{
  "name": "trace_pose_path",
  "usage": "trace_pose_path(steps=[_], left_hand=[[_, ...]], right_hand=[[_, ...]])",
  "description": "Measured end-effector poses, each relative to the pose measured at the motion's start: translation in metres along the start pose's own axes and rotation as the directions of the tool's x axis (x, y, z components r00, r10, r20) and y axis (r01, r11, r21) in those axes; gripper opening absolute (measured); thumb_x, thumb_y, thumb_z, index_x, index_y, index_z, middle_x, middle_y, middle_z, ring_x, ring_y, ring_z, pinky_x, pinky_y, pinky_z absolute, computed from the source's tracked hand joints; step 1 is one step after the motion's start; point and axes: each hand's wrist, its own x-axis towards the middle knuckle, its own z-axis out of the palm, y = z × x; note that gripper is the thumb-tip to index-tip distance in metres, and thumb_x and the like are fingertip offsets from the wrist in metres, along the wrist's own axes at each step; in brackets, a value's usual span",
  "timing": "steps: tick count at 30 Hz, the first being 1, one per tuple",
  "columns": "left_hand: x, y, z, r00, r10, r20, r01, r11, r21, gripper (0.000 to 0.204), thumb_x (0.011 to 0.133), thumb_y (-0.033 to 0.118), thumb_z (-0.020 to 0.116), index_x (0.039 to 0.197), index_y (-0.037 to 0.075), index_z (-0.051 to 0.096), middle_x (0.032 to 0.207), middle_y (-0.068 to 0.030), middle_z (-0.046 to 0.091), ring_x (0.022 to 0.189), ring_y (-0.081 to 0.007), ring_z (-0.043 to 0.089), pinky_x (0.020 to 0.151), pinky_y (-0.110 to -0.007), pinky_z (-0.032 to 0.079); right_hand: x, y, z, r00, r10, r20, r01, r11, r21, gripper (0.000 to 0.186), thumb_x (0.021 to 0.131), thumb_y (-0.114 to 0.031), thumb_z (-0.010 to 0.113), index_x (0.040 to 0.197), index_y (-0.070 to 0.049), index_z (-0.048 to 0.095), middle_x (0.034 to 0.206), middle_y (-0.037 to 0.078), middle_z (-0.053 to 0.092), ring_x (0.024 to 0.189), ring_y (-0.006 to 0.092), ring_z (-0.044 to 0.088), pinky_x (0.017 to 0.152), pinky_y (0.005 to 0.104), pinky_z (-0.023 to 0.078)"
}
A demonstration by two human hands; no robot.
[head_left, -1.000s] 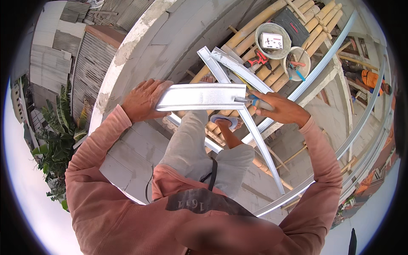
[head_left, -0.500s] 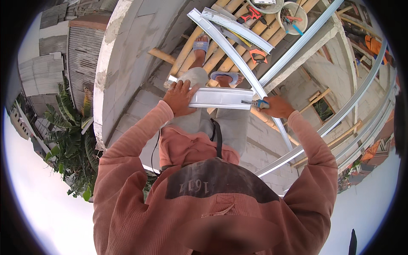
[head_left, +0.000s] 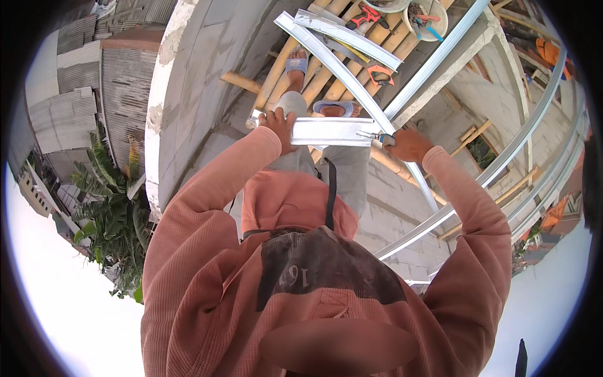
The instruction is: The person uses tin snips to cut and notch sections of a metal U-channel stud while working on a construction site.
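A short silvery metal channel (head_left: 330, 132) lies crosswise in front of my body, above my knees. My left hand (head_left: 278, 127) is wrapped around its left end, fingers over the far edge. My right hand (head_left: 407, 146) is closed on the blue handles of tin snips (head_left: 384, 139). Their jaws are at the right end of the channel, by its near edge; whether they bite into the metal I cannot tell. Just beyond that end, a long metal profile (head_left: 352, 88) slants past my right hand.
Bamboo poles (head_left: 320, 81) form the platform under my sandalled feet. On it rest a red drill (head_left: 366, 17), an orange-handled saw (head_left: 380, 76), more metal profiles (head_left: 352, 39) and a bucket (head_left: 409, 20) of tools. Block walls (head_left: 201, 81) stand left; long metal rails (head_left: 512, 163) curve along the right.
The channel has shifted slightly away from my body, and my left hand has come a little right with it. My right hand stays at the right end with the snips.
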Motion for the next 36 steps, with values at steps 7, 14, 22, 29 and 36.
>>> trace_pose_path(steps=[7, 14, 22, 29, 36], left_hand=[[-0.002, 0.001, 0.003, 1.000, 0.025, -0.017, -0.025, 1.000, -0.007, 0.099, 0.080, 0.070, 0.073, 0.150, 0.011, 0.035, 0.142, -0.0209, 0.043, 0.138, -0.0432, 0.044, 0.113, -0.059, 0.035], [-0.005, -0.004, 0.004, 1.000, -0.005, 0.008, 0.005, 1.000, -0.018, 0.104, 0.079, 0.072, 0.072, 0.152, 0.010, 0.033, 0.145, -0.0217, 0.041, 0.138, -0.0424, 0.045, 0.113, -0.058, 0.036], [-0.001, -0.015, -0.010, 0.986, 0.168, -0.007, -0.168, 0.985, 0.032, 0.108, 0.077, 0.078, 0.070, 0.153, 0.009, 0.035, 0.147, -0.0205, 0.043, 0.140, -0.0409, 0.046, 0.114, -0.059, 0.036], [0.053, -0.057, -0.022, 0.933, 0.324, -0.156, -0.305, 0.943, 0.133, 0.108, 0.081, 0.082, 0.061, 0.159, 0.012, 0.034, 0.149, -0.0165, 0.047, 0.147, -0.0348, 0.039, 0.126, -0.055, 0.022], [0.164, -0.055, -0.014, 0.895, 0.199, -0.399, -0.171, 0.980, 0.104, 0.087, 0.094, 0.064, 0.061, 0.162, 0.018, 0.032, 0.161, -0.0156, 0.038, 0.153, -0.0323, 0.030, 0.129, -0.052, 0.017]], right_hand=[[-0.039, -0.019, -0.004, 0.998, 0.055, -0.028, -0.056, 0.998, -0.033, 0.055, 0.093, -0.048, 0.059, 0.115, 0.000, 0.074, 0.115, 0.028, 0.073, 0.109, 0.0435, 0.071, 0.097, 0.0499, 0.056], [-0.051, -0.040, -0.030, 0.992, 0.085, -0.094, -0.089, 0.995, -0.036, 0.052, 0.091, -0.044, 0.061, 0.116, 0.000, 0.074, 0.114, 0.027, 0.073, 0.109, 0.0436, 0.071, 0.095, 0.0519, 0.056], [-0.017, 0.009, 0.015, 1.000, -0.024, -0.018, 0.026, 0.996, 0.086, 0.054, 0.093, -0.046, 0.058, 0.120, -0.002, 0.072, 0.119, 0.024, 0.072, 0.110, 0.0428, 0.070, 0.098, 0.0503, 0.054], [0.014, 0.004, 0.076, 0.988, 0.037, -0.152, 0.014, 0.948, 0.317, 0.063, 0.095, -0.064, 0.057, 0.123, -0.009, 0.069, 0.110, 0.026, 0.073, 0.106, 0.0437, 0.070, 0.095, 0.0512, 0.054], [0.134, 0.006, 0.092, 0.972, 0.198, -0.127, -0.119, 0.877, 0.465, 0.065, 0.095, -0.065, 0.054, 0.125, -0.009, 0.067, 0.114, 0.027, 0.073, 0.111, 0.0459, 0.068, 0.100, 0.0523, 0.052]])
